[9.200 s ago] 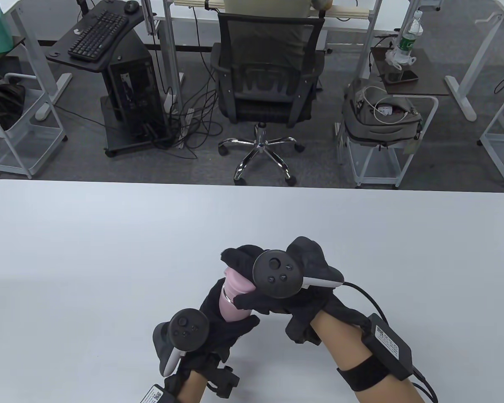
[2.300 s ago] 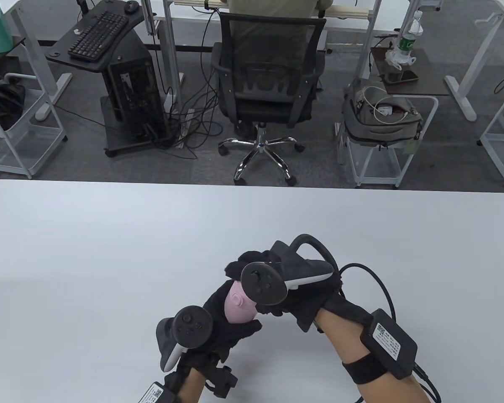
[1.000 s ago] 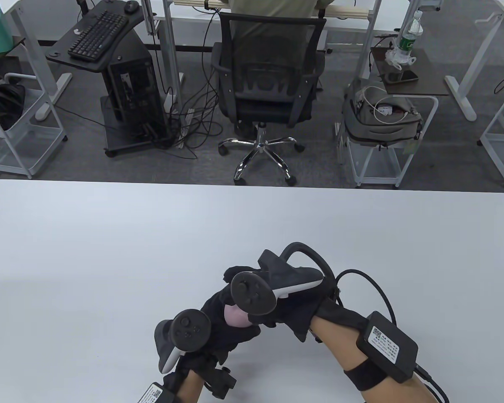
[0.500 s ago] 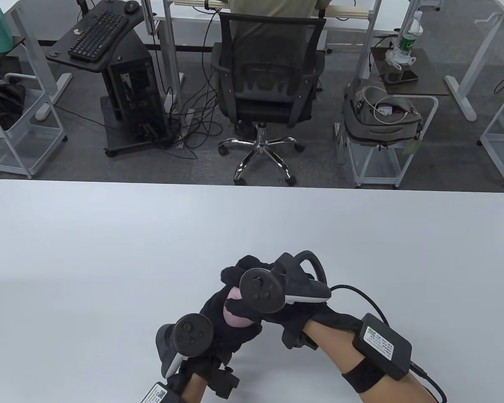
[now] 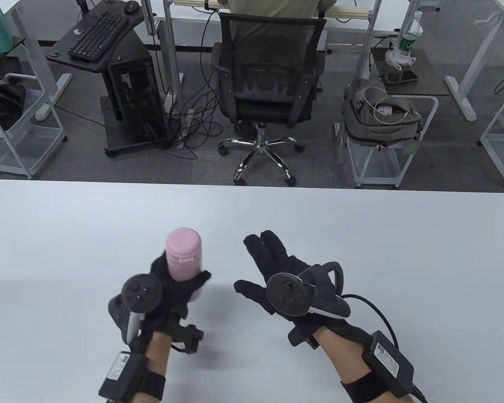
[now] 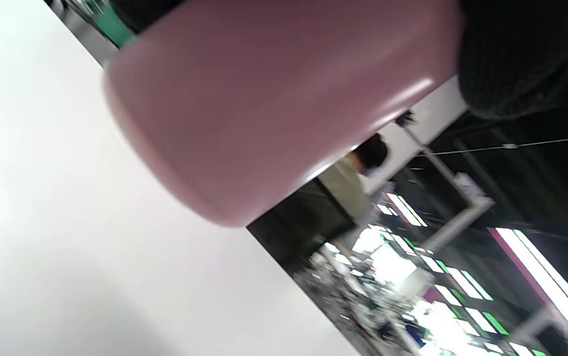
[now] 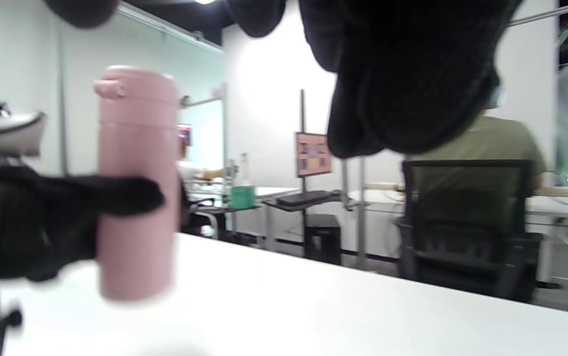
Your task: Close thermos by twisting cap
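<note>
The pink thermos [image 5: 184,259] stands upright with its pink cap [image 5: 182,242] on top. My left hand [image 5: 174,285] grips its body around the middle. In the right wrist view the thermos [image 7: 137,183] hangs a little above the table with the left thumb across it. In the left wrist view its pink body [image 6: 274,104] fills the top of the frame. My right hand [image 5: 260,268] is open and empty, fingers spread, to the right of the thermos and apart from it.
The white table [image 5: 361,235] spreads around both hands. Beyond its far edge stand an office chair [image 5: 269,79] with a seated person, a keyboard cart [image 5: 105,46] and a rack with a grey bag [image 5: 382,117].
My right hand has let go of the cap and moved right, opening. My left hand has carried the thermos left and away from me, now upright.
</note>
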Available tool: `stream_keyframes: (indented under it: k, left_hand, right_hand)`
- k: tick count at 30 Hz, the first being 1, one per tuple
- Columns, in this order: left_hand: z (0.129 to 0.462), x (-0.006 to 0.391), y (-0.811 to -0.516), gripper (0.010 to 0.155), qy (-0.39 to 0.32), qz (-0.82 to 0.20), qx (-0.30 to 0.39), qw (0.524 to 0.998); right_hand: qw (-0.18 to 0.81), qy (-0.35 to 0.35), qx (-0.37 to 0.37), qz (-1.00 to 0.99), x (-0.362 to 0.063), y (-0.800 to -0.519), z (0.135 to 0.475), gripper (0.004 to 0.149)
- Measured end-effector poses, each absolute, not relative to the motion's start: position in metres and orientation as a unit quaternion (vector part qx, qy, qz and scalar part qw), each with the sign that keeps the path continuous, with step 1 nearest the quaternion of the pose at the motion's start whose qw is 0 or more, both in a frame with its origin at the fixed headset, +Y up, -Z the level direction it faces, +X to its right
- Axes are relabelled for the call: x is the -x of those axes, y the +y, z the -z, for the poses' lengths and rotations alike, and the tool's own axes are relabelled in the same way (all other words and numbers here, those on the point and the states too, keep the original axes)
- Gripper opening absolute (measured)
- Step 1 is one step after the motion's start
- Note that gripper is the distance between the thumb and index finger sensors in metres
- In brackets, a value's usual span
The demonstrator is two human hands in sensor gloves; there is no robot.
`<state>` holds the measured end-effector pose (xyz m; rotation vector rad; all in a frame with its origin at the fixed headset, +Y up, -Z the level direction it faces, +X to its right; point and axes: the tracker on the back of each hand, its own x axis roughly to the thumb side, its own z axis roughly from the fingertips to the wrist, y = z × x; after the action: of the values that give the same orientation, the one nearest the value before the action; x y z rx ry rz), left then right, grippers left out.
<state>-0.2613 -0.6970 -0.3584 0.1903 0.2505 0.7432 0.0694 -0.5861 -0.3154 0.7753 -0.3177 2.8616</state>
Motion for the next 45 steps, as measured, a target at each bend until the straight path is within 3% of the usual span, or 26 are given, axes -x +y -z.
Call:
stream_keyframes:
  k: [4,8,13,24,27,31,35,38,40,45]
  left_hand:
    - [0.4,0.344,-0.706,0.12,0.249,-0.308,-0.083,0.915]
    - [0.41,0.384,-0.737,0.121,0.315,-0.324,-0.037,0.891]
    - [0.41,0.398,-0.758,0.121,0.328,-0.339,-0.027,0.882]
    - [0.403,0.394,-0.764,0.115,0.316,-0.342,-0.024,0.884]
    - [0.388,0.39,-0.756,0.113,0.292,-0.319,-0.063,0.899]
    - [0.348,0.36,-0.715,0.116,0.209,-0.214,-0.149,0.943]
    - [0.295,0.273,-0.684,0.111,0.046,-0.023,-0.172,0.984]
    - [0.276,0.207,-0.691,0.103,-0.057,0.055,-0.111,0.991]
    - [0.268,0.172,-0.702,0.104,-0.079,0.085,-0.091,0.989]
    - [0.267,0.153,-0.719,0.107,-0.086,0.126,-0.084,0.985]
  right_hand:
    - [0.114,-0.067,-0.231,-0.964,-0.078,-0.62,0.33,0.083]
    - [0.127,-0.039,-0.222,-0.966,-0.082,-0.648,0.34,0.082]
    - [0.139,-0.042,-0.218,-0.965,-0.087,-0.656,0.349,0.081]
    - [0.146,-0.037,-0.222,-0.963,-0.086,-0.659,0.347,0.081]
    - [0.142,-0.037,-0.218,-0.965,-0.088,-0.658,0.34,0.081]
    - [0.117,-0.068,-0.178,-0.975,-0.094,-0.664,0.32,0.084]
    - [0.04,-0.107,-0.113,-0.987,-0.098,-0.688,0.295,0.089]
    - [0.036,-0.1,-0.106,-0.989,-0.096,-0.705,0.287,0.091]
    - [0.011,-0.092,-0.112,-0.989,-0.094,-0.712,0.283,0.092]
    - [-0.016,-0.079,-0.126,-0.989,-0.091,-0.725,0.279,0.094]
